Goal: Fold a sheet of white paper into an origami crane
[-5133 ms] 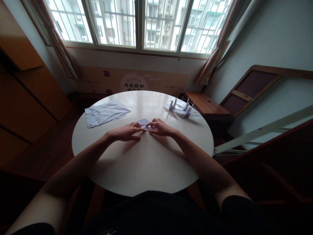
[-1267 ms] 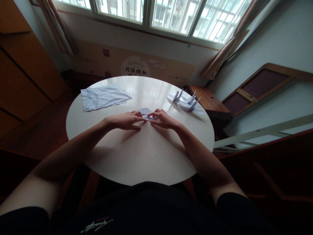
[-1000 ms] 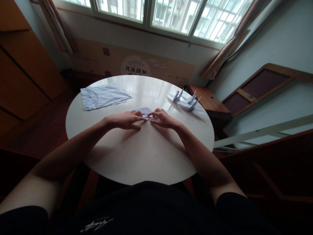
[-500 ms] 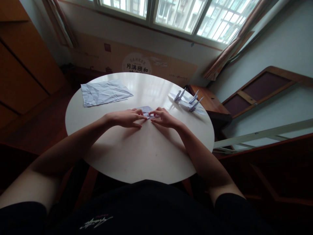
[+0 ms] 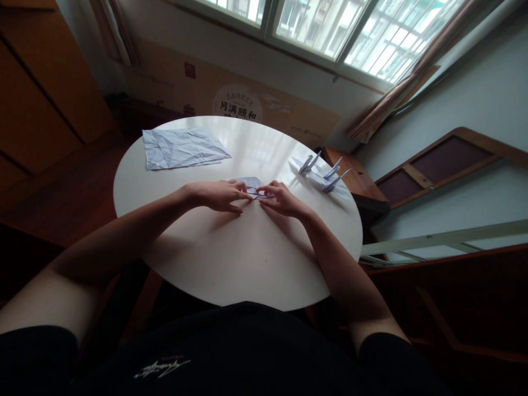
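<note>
Your left hand point(image 5: 220, 195) is wide, your right hand point(image 5: 284, 199) I can't tell; both touch part-folded paper point(image 5: 249, 182); paper birds point(image 5: 319, 178) look done, creased sheets point(image 5: 183, 148) don't

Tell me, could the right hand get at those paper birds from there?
Probably yes: the paper birds stand a little beyond and to the right of the right hand, with nothing visible between. It is at the folded paper, though, so would have to leave that.

The head view has tipped down: the barred window point(image 5: 322, 27) has slid from twelve to one o'clock, and the folded paper point(image 5: 251, 181) appears higher in frame. At seven o'clock, more shirt lettering point(image 5: 160, 369) shows.
</note>
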The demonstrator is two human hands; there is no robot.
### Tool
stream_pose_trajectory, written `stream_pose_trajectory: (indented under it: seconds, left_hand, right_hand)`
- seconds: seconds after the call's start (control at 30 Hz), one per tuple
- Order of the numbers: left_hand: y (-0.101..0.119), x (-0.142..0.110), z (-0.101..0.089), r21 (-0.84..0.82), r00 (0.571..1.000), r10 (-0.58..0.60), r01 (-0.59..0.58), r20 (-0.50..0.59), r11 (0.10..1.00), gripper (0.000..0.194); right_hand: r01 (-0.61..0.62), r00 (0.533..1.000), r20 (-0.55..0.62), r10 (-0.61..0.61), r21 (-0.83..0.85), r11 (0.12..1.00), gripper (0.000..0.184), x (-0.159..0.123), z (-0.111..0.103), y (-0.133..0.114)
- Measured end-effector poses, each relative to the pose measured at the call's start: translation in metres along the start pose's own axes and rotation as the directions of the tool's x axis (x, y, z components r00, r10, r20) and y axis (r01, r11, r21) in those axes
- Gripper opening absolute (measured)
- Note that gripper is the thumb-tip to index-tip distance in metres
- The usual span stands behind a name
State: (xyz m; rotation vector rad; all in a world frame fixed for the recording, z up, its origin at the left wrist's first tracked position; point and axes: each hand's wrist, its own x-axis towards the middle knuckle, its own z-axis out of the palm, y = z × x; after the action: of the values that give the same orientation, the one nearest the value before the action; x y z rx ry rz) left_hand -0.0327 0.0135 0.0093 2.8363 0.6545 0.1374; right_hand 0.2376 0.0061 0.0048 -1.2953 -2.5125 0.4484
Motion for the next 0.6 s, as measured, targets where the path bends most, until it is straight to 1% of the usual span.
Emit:
stream_pose_trajectory:
  seconds: [0.17, 0.3, 0.6]
  left_hand:
    - [0.0003, -0.0009, 0.0, 0.018, 1.0, 0.009, -0.008, -0.01, 1.0, 0.056]
    - [0.0017, -0.0018, -0.0015, 0.044, 1.0, -0.006, 0.006, 0.005, 0.999, 0.057]
    - [0.0042, -0.0025, -0.0041, 0.028, 0.999, -0.035, 0.034, 0.037, 0.999, 0.054]
  right_hand:
    - [0.017, 1.0, -0.005, -0.017, -0.007, 1.0, 0.037, 0.0004, 0.0007, 0.0029]
    - [0.014, 1.0, -0.005, -0.014, -0.008, 1.0, 0.036, 0.0009, 0.001, 0.0034]
    - [0.024, 1.0, -0.008, -0.024, -0.002, 1.0, 0.036, 0.003, 0.0038, 0.0069]
